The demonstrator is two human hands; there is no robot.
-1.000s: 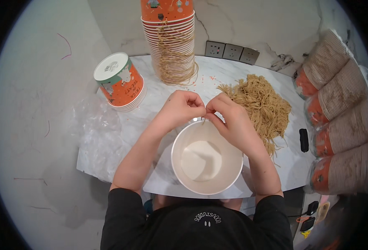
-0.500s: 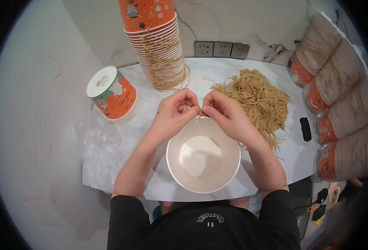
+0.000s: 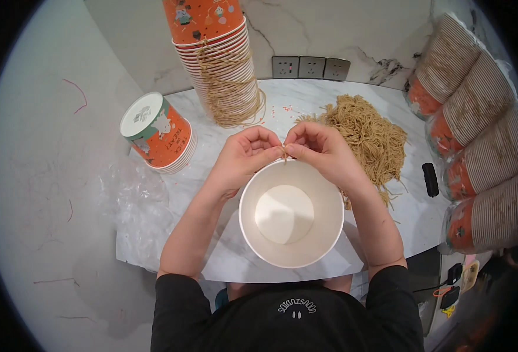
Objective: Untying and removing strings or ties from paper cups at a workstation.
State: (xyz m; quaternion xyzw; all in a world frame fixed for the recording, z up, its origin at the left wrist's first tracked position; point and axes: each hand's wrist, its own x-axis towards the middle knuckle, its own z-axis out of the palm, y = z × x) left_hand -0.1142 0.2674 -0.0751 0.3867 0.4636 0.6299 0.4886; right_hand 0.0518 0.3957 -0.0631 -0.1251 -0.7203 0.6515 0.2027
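Note:
A white-lined paper bucket (image 3: pixel 291 252) stands on the table in front of me, its opening facing up. At its far rim my left hand (image 3: pixel 250 154) and my right hand (image 3: pixel 317 154) meet, thumbs and forefingers pinched together. Between the fingertips runs a short piece of tan twine (image 3: pixel 285 155), its end hanging just over the rim. Whether the twine passes through a hole in the bucket is hidden by my fingers. Just beyond my right hand lies a heap of tan twine (image 3: pixel 370 141).
A tall stack of orange buckets (image 3: pixel 221 64) with twine handles stands at the back. Left of it is an upside-down short stack (image 3: pixel 159 132). Crumpled clear plastic (image 3: pixel 139 205) lies at left. Bagged bucket stacks (image 3: pixel 476 123) line the right, beside a small black object (image 3: pixel 430 179).
The bucket has shifted slightly right and away from me. Both hands stay pinched at its far rim, with the twine end now at a different angle.

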